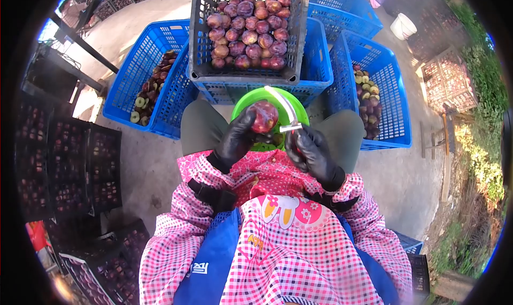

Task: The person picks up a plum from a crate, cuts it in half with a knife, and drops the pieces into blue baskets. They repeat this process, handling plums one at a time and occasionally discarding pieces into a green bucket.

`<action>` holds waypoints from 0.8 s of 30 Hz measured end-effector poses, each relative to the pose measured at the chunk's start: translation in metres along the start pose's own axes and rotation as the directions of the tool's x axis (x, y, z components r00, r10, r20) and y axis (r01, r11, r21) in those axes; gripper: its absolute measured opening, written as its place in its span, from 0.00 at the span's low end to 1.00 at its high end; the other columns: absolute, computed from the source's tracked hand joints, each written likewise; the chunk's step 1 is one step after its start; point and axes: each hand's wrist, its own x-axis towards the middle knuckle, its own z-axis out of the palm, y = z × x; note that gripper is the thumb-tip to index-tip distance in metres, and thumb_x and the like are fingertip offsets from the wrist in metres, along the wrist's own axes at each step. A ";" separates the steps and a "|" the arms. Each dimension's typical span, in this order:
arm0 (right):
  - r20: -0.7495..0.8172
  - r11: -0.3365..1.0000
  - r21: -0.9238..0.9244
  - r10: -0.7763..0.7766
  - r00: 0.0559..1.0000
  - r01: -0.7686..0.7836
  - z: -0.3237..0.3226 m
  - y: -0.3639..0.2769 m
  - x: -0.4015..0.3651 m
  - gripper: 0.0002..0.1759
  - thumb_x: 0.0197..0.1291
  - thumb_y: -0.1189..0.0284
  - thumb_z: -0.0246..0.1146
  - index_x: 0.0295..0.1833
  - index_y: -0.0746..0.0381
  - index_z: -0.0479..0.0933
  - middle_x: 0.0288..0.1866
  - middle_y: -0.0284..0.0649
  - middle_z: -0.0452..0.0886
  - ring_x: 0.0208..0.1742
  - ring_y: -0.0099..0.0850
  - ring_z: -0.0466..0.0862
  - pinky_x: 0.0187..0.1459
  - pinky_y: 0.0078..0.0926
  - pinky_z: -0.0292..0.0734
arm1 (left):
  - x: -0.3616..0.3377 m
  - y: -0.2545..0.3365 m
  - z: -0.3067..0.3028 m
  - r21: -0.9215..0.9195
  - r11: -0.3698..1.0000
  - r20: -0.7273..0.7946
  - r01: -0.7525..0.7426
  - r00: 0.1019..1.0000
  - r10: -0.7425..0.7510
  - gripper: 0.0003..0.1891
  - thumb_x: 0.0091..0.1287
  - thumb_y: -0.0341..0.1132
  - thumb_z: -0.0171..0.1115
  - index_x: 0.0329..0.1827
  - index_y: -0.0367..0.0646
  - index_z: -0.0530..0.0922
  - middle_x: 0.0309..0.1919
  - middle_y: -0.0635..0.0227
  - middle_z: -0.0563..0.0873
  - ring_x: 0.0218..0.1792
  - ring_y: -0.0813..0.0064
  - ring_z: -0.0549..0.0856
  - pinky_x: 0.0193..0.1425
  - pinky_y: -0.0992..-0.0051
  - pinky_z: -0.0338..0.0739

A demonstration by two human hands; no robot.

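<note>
My left hand [240, 137], in a black glove, is closed around a reddish-purple plum [264, 117]. Close beside it, my right hand [312, 154], also gloved in black, grips a hand tool with a curved pale metal strip [287, 103] and a short crossbar [290, 127]; its handle is mostly hidden in my fingers. The tool is just right of the plum, apparently apart from it. Below both hands, a bright green basin [241, 98] sits between my knees, its contents largely covered. In front stands a black crate [197, 43] holding many whole plums [251, 32].
The black crate rests on a blue crate [320, 59]. Blue crates with cut plums stand at left [125, 91] and right [395, 104]. Stacked dark crates [69, 160] of fruit line the left side. A white bucket [403, 26] stands at the back right.
</note>
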 end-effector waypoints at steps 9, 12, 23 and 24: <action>-0.121 0.480 -0.873 -0.377 0.918 0.082 0.005 0.031 0.010 0.12 0.72 0.64 0.58 0.46 0.63 0.71 0.26 0.54 0.79 0.29 0.56 0.81 0.29 0.48 0.71 | -0.003 0.008 -0.006 0.250 0.962 0.060 -0.109 0.993 0.097 0.33 0.74 0.48 0.59 0.74 0.36 0.64 0.65 0.60 0.76 0.65 0.70 0.76 0.71 0.70 0.68; -0.112 0.463 -0.883 -0.364 0.924 0.075 0.003 0.038 0.012 0.12 0.71 0.64 0.59 0.44 0.63 0.70 0.25 0.54 0.78 0.27 0.56 0.80 0.28 0.50 0.71 | -0.002 0.006 -0.008 0.253 0.962 0.040 -0.106 0.994 0.099 0.33 0.74 0.48 0.60 0.73 0.34 0.64 0.65 0.60 0.76 0.65 0.71 0.76 0.71 0.70 0.68; -0.124 0.314 -0.949 -0.407 0.905 0.011 0.008 0.045 0.018 0.14 0.72 0.62 0.57 0.42 0.63 0.70 0.23 0.54 0.78 0.26 0.57 0.80 0.27 0.52 0.72 | -0.003 0.009 -0.005 0.362 0.927 0.047 -0.102 0.995 0.092 0.34 0.73 0.49 0.61 0.73 0.35 0.64 0.64 0.59 0.76 0.64 0.69 0.77 0.70 0.68 0.71; -0.127 0.314 -0.949 -0.410 0.903 0.010 0.006 0.048 0.020 0.14 0.72 0.62 0.57 0.42 0.63 0.70 0.23 0.54 0.78 0.26 0.57 0.80 0.27 0.52 0.72 | -0.004 0.009 -0.004 0.436 0.894 0.046 -0.102 0.995 0.092 0.35 0.72 0.50 0.61 0.74 0.36 0.63 0.65 0.59 0.76 0.65 0.68 0.77 0.69 0.67 0.72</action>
